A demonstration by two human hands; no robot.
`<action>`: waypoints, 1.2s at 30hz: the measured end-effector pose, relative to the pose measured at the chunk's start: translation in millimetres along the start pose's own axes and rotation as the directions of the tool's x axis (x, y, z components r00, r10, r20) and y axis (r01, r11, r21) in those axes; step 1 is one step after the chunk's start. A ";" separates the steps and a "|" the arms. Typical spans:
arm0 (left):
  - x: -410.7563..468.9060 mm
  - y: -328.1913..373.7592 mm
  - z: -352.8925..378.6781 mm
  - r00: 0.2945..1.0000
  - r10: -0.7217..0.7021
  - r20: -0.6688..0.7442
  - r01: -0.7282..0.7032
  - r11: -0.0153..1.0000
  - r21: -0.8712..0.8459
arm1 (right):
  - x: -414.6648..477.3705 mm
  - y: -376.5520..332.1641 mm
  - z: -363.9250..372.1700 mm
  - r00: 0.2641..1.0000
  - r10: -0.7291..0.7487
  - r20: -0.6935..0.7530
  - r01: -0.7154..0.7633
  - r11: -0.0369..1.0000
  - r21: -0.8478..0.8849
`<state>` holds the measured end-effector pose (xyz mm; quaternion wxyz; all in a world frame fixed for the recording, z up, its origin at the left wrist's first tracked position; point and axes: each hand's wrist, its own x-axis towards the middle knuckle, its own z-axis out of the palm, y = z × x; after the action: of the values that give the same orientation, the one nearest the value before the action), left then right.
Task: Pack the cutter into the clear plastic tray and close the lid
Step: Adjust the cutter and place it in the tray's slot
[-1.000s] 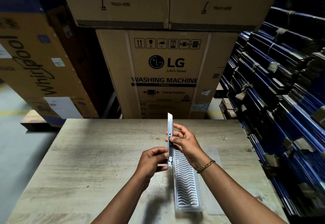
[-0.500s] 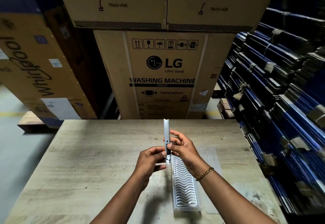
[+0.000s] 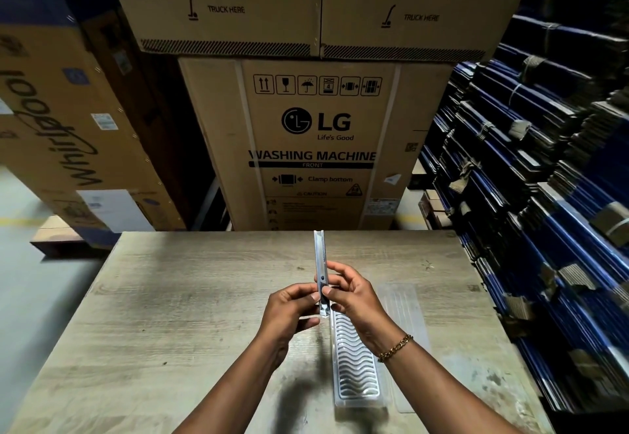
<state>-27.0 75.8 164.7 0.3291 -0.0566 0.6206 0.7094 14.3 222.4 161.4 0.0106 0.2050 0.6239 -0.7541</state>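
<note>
A slim grey cutter (image 3: 320, 256) stands upright above the table, its tip pointing away from me and no blade showing at the top. My left hand (image 3: 289, 311) pinches its lower end from the left. My right hand (image 3: 350, 294) grips the body from the right, thumb on the slider. Right below the hands lies the clear plastic tray (image 3: 355, 365), long and narrow with a wavy ribbed floor, nothing in it. Its flat clear lid (image 3: 403, 318) lies open on the table to the tray's right.
The wooden table (image 3: 170, 331) carries only the tray. Large cardboard appliance boxes (image 3: 316, 147) stand stacked just beyond its far edge. Stacks of bundled blue flat cartons (image 3: 544, 178) line the right side. Bare floor (image 3: 30, 280) lies to the left.
The blade that stuck out of the cutter's top has slid back into the body. The cutter has come down slightly, still held upright in both hands.
</note>
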 end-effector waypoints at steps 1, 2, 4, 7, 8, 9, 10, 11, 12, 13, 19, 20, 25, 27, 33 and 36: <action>0.3 -0.9 0.1 1.000 -0.001 -0.002 0.001 1.000 0.003 | -0.5 0.9 -0.2 1.000 0.003 -0.001 -0.003 1.000 0.002; 0.1 -1.7 0.1 1.000 -0.002 -0.003 0.002 1.000 0.005 | -1.0 1.5 -0.2 1.000 0.007 -0.002 -0.006 1.000 0.007; -0.1 -3.7 0.3 1.000 -0.006 -0.007 0.006 1.000 0.010 | -2.0 3.3 -0.8 1.000 0.020 -0.010 -0.020 1.000 0.022; -0.1 -8.0 0.3 1.000 -0.009 -0.007 0.009 1.000 0.027 | -2.2 8.2 -3.4 0.999 0.039 -0.011 -0.039 0.999 0.034; -0.1 -9.4 0.4 1.000 -0.010 -0.006 0.010 0.999 0.033 | -2.1 9.6 -4.7 0.999 0.042 -0.013 -0.042 0.998 0.037; 0.0 -10.7 0.6 1.000 -0.012 -0.004 0.012 0.999 0.038 | -1.7 11.0 -6.1 0.999 0.047 -0.015 -0.046 0.998 0.040; -0.1 -11.5 1.0 1.000 -0.014 -0.003 0.014 0.999 0.041 | -1.3 12.5 -7.4 0.998 0.052 -0.018 -0.051 0.998 0.043; 0.1 -12.2 1.7 1.000 -0.017 -0.002 0.017 0.999 0.042 | -1.1 13.7 -8.6 0.998 0.056 -0.021 -0.055 0.997 0.046; 0.0 -12.6 2.5 1.000 -0.020 -0.001 0.020 0.999 0.040 | -1.6 14.2 -9.5 0.998 0.056 -0.019 -0.055 0.997 0.047; 0.0 -12.8 3.6 1.000 -0.022 0.000 0.022 0.999 0.038 | -2.1 14.6 -10.4 0.998 0.056 -0.018 -0.055 0.997 0.046; 2.1 -20.0 13.6 1.000 -0.018 0.002 0.018 0.998 0.067 | -5.3 18.1 -19.6 0.996 0.067 -0.056 -0.065 0.997 0.035; 2.8 -22.0 15.4 1.000 -0.023 0.002 0.022 0.997 0.072 | -5.8 19.5 -22.1 0.996 0.068 -0.058 -0.066 0.997 0.034; 7.0 -33.6 25.5 0.999 -0.041 0.014 0.039 0.994 0.099 | -11.7 27.5 -35.7 0.992 0.099 -0.076 -0.096 0.995 0.039; 9.0 -37.9 30.2 0.999 -0.047 0.019 0.044 0.994 0.103 | -14.7 29.4 -40.5 0.990 0.108 -0.086 -0.105 0.994 0.044; 16.2 -51.3 42.8 0.997 -0.068 0.027 0.064 0.990 0.128 | -19.6 38.4 -55.6 0.980 0.133 -0.145 -0.130 0.991 0.030; 18.9 -60.8 46.5 0.997 -0.071 0.019 0.068 0.986 0.153 | -21.5 46.1 -60.9 0.972 0.149 -0.180 -0.150 0.989 0.008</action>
<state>6.2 126.8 114.5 0.3645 -0.0443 0.6667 0.6486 64.6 264.6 116.7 0.0115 0.3189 0.6071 -0.7277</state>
